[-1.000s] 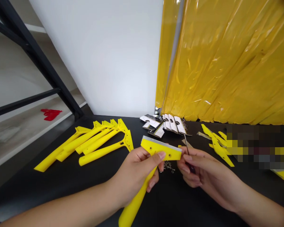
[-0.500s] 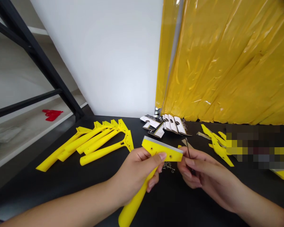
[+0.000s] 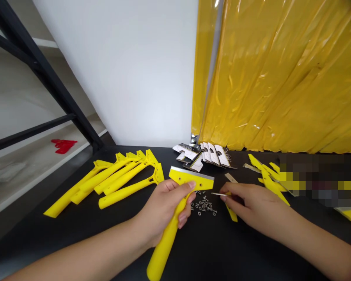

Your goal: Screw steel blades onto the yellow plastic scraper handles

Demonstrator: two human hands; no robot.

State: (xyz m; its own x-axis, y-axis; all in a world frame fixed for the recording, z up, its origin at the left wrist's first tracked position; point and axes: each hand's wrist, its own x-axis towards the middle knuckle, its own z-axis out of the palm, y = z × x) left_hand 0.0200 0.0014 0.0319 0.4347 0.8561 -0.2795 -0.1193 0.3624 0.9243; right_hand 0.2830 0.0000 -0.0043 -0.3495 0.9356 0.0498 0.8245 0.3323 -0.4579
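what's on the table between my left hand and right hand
In the head view, small nuts and screws lie beside the left hand, then a yellow strip partly hidden by the right hand.

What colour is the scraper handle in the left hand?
The handle is plain yellow, best seen in the head view.

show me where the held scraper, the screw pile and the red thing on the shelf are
Scraper (image 3: 167,236): head view, on its handle.
Screw pile (image 3: 204,204): head view, around its middle.
Red thing (image 3: 64,146): head view, on its middle.
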